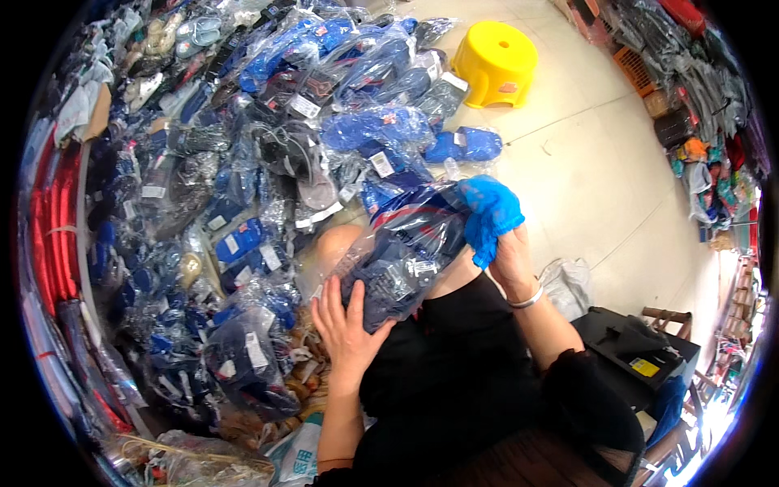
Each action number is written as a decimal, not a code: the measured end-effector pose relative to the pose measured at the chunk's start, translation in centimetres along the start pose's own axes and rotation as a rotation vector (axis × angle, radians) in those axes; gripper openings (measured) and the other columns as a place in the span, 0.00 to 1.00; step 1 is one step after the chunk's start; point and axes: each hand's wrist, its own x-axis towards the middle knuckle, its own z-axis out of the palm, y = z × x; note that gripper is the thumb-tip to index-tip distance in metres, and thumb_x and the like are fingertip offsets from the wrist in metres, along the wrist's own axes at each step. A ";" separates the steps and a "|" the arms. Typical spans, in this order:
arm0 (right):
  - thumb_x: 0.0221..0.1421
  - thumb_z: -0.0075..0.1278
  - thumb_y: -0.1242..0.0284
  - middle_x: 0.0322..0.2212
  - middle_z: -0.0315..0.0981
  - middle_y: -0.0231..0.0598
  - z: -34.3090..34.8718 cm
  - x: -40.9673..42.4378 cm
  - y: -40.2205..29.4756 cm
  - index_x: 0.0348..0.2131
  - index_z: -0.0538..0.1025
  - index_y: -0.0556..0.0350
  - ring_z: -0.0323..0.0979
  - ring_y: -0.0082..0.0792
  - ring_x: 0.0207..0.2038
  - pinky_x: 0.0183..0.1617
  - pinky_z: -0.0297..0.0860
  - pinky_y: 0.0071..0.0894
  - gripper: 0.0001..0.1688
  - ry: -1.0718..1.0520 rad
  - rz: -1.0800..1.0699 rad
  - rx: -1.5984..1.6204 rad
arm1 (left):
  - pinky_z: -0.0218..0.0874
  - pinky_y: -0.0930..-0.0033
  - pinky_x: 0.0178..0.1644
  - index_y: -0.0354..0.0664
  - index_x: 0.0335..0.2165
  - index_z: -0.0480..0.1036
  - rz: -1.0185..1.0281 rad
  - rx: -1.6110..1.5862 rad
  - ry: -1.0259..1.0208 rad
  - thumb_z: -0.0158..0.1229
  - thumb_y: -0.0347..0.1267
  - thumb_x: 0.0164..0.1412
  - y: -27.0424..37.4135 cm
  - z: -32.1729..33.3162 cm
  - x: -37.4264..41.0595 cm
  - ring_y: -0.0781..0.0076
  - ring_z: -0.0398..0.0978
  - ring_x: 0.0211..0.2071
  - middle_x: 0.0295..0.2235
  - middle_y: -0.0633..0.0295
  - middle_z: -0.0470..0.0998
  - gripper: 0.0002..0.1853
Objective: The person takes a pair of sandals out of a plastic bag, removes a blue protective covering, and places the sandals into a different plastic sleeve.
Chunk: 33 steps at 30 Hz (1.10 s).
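A clear plastic bag holding dark navy footwear lies over my lap, tilted up to the right. My left hand rests on its lower end with the fingers spread; whether it grips the plastic, I cannot tell. With a bangle at the wrist, my right hand is closed on a crumpled blue cloth or thin cover, which touches the bag's upper right end. In front and to the left spreads a large heap of bagged slippers, many with white tags.
A yellow plastic stool stands on the tiled floor beyond the heap. At my right are a black box and a whitish plastic bag. Red wrapped goods line the left edge; an orange crate is at upper right.
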 end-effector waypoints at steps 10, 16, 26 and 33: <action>0.60 0.39 0.52 0.54 0.60 0.48 5.2 -2.7 -2.6 0.53 0.62 0.57 0.60 0.47 0.56 0.59 0.58 0.50 0.33 -0.207 0.317 0.763 | 0.57 0.64 0.55 0.33 0.59 0.46 -0.282 -1.647 -0.071 0.55 0.27 0.57 7.4 0.1 3.5 0.60 0.62 0.54 0.57 0.48 0.56 0.36; 0.59 0.43 0.55 0.49 0.66 0.47 5.9 -2.1 -2.0 0.50 0.66 0.61 0.67 0.38 0.48 0.50 0.67 0.39 0.30 -0.114 0.105 0.277 | 0.61 0.78 0.42 0.35 0.40 0.66 -0.412 -1.924 -0.075 0.54 0.25 0.59 7.4 3.1 3.5 0.82 0.68 0.36 0.34 0.65 0.72 0.10; 0.43 0.51 0.79 0.46 0.70 0.46 6.4 -3.6 -0.3 0.43 0.75 0.54 0.66 0.50 0.49 0.54 0.60 0.42 0.22 -0.400 -0.343 -0.777 | 0.57 0.71 0.49 0.38 0.48 0.60 -0.532 -2.123 -0.002 0.50 0.23 0.58 7.2 0.8 3.7 0.73 0.68 0.41 0.38 0.60 0.72 0.18; 0.37 0.46 0.84 0.48 0.67 0.47 3.3 -1.8 1.5 0.45 0.73 0.52 0.64 0.50 0.51 0.54 0.59 0.48 0.30 -0.277 -0.516 -1.167 | 0.52 0.58 0.59 0.30 0.45 0.61 -0.234 -1.385 0.176 0.46 0.19 0.54 2.6 -2.3 0.8 0.59 0.66 0.52 0.47 0.45 0.69 0.18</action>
